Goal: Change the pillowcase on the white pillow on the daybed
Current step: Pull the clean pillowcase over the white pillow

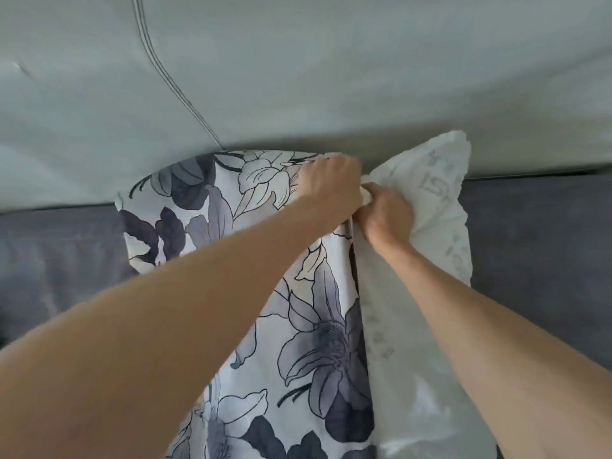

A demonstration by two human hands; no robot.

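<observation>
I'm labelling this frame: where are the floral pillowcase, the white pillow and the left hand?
floral pillowcase (pixel 318 339): head view, large printed flower.
white pillow (pixel 440 180): head view, bare upper corner.
left hand (pixel 331 183): head view, back of hand.

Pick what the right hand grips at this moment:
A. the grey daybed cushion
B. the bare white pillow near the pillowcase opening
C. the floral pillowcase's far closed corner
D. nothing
B: the right hand bunches the white pillow beside the floral pillowcase edge, which the left hand holds.

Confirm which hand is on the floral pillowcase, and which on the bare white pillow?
The left hand grips the floral pillowcase at its open edge. The right hand pinches the white pillow, whose uncovered end sticks out to the right.
</observation>
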